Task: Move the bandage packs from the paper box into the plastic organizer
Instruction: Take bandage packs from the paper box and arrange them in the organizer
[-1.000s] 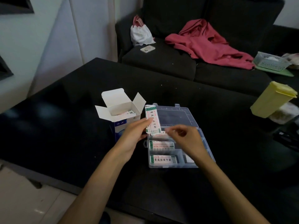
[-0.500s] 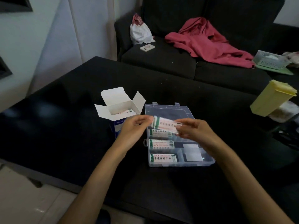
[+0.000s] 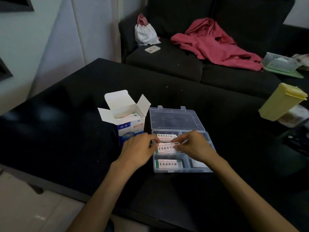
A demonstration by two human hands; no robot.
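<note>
My left hand (image 3: 139, 149) and right hand (image 3: 194, 146) pinch the ends of one pack (image 3: 167, 147), low over the organizer's (image 3: 209, 141) middle left slot. If it tilts, it could catch on a divider; more packs wait in the box (image 3: 124, 118).

Left hand (image 3: 139, 150), right hand (image 3: 194, 147) pinching

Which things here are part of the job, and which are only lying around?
Job: paper box, plastic organizer, bandage pack held by left hand and right hand.
Lying around: phone, white bag, red jacket, yellow container, basket.
</note>
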